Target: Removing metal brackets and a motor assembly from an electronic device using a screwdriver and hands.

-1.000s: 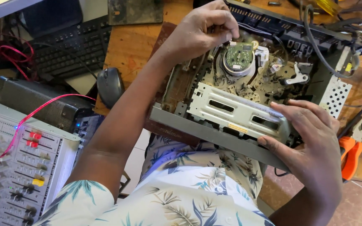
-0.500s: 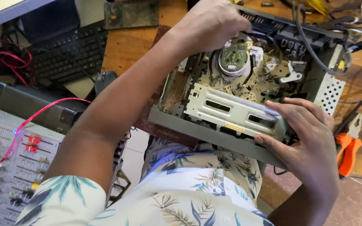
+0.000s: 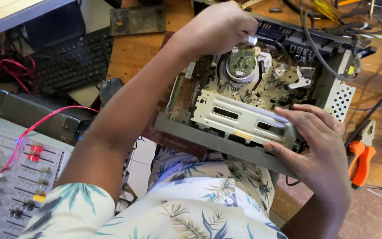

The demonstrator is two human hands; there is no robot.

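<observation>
1. The right hand (image 3: 321, 148) grips the near right corner of an opened video cassette deck (image 3: 261, 102), fingers spread over the top of the silver cassette tray (image 3: 244, 116) and thumb pressed against the grey front panel (image 3: 219, 144), so the hand is clamped on the deck.
2. The left hand (image 3: 219, 26) reaches over the deck's far side, at about 11 o'clock from the right hand, fingers curled together around a small silvery object (image 3: 252, 40); the view is too poor to tell what it is, perhaps a tool tip or a small part.
3. Just below that hand, at its 5 o'clock, sits the round head drum (image 3: 241, 65) among the deck's exposed mechanism.
4. The deck rests on a wooden workbench (image 3: 135, 48), its front edge overhanging toward the person's lap and floral shirt (image 3: 191, 199).
5. At 3 o'clock from the right hand lie orange-handled pliers (image 3: 361, 155).
6. At 9 o'clock from the deck are a black keyboard (image 3: 74, 57) and, nearer the person, an audio mixer (image 3: 12, 177) with a red wire (image 3: 27, 130) running across it.
</observation>
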